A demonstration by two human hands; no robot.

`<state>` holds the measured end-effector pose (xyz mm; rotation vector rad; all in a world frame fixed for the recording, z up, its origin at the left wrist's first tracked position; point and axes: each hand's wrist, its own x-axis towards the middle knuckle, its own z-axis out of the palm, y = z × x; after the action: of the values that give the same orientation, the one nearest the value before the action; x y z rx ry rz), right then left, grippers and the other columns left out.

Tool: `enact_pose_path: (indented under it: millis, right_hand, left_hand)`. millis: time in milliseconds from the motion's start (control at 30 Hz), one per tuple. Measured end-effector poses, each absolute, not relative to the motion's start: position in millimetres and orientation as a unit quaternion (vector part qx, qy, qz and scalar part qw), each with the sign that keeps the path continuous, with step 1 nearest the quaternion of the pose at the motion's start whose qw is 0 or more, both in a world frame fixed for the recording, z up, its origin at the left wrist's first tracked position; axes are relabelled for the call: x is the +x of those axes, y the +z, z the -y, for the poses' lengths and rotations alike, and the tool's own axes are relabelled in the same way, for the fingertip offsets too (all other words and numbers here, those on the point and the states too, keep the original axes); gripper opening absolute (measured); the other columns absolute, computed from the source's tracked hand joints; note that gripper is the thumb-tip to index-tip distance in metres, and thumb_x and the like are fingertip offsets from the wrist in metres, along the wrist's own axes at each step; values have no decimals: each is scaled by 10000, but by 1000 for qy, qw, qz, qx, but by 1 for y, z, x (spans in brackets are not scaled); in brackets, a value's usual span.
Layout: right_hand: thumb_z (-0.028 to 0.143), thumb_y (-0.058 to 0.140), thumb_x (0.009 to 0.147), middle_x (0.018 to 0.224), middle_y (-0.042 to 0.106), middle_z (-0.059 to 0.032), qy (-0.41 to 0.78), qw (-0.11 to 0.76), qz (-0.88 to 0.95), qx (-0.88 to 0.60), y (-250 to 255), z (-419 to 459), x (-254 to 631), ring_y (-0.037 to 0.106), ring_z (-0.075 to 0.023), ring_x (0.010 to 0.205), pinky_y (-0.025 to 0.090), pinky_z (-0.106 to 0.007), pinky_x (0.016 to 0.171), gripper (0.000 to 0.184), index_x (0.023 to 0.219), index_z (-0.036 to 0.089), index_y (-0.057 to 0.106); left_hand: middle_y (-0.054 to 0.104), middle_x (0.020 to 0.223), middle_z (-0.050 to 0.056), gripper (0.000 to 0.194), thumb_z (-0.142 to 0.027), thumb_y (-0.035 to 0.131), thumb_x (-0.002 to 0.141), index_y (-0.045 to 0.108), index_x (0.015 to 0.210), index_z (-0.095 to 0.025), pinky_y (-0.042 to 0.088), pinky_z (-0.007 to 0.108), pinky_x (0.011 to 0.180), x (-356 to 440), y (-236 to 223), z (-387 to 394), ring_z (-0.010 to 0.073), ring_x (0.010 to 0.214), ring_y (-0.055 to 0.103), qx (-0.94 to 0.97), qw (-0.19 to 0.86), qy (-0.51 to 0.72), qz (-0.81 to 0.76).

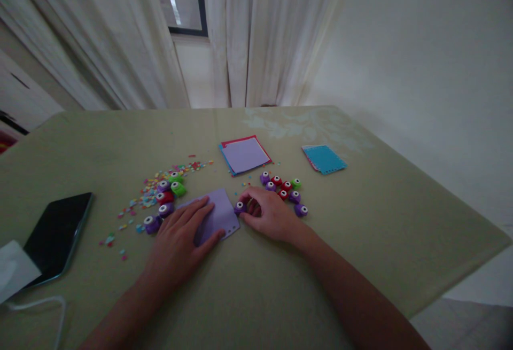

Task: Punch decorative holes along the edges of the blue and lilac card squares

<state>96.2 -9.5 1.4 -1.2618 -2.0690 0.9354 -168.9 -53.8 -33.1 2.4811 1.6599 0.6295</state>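
Observation:
A lilac foam-like sheet (219, 208) lies on the table, with small cut-outs along its near right edge. My left hand (180, 232) rests flat on it, fingers stretched out, covering its left part. At the sheet's right edge, my right hand (266, 211) grips a small purple craft punch (240, 208) with a white eye-like button. Beyond that hand sits a group of several purple, red and green punches, among them a red punch (286, 186) and a purple punch (301, 210). More stand left of the sheet, including a green punch (178, 188) and a purple punch (152, 224).
Tiny coloured cut-outs (150, 189) are scattered on the left. A stack of lilac, red and blue sheets (245, 155) lies farther back, with blue sheets (324, 158) to its right. A black tablet (58, 232), white paper (16, 270) and white cable (40, 302) occupy the left.

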Motion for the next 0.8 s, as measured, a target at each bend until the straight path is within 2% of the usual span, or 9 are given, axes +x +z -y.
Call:
enact_pose_path:
  millis: [400, 800]
  right_hand:
    - [122, 750, 902, 993, 728, -18, 387, 253, 787, -408, 8, 9, 100, 673, -160, 833, 525, -270, 787, 193, 1077, 197, 713]
    - [154, 789, 893, 1042, 776, -34, 455, 207, 782, -372, 11, 6, 107, 689, -171, 882, 531, -273, 812, 197, 1085, 196, 771]
  left_hand:
    - [624, 1557, 89, 570, -597, 596, 1024, 630, 1464, -237, 489, 553, 1131, -169, -33, 54, 353, 1381, 602, 817, 29, 205, -538]
    - [596, 1585, 102, 612, -597, 588, 1028, 601, 1510, -221, 479, 554, 1151, -169, -34, 54, 358, 1416, 576, 821, 18, 205, -532]
